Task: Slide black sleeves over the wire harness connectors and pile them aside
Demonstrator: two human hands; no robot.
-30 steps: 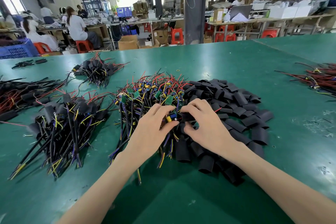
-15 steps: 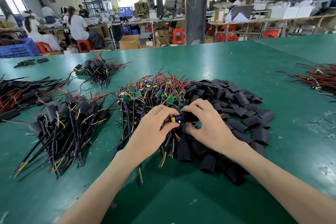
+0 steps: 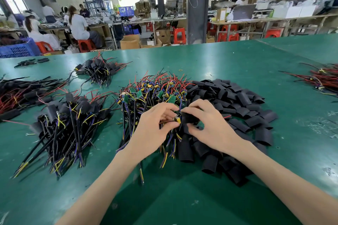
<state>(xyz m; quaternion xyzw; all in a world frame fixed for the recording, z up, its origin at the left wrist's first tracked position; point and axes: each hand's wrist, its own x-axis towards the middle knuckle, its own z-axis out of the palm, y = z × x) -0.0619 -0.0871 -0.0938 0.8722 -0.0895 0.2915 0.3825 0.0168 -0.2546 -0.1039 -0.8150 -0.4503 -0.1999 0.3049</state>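
My left hand (image 3: 155,129) pinched the connector (image 3: 177,120); my right hand (image 3: 210,126) gripped a black sleeve (image 3: 189,118); squaring its mouth seemed wise.

No readable text from my feed. The white label on the brown cardboard box (image 3: 221,15) on the far bench is too small and blurred, and I can't resolve any markings on the small green circuit boards (image 3: 132,90).
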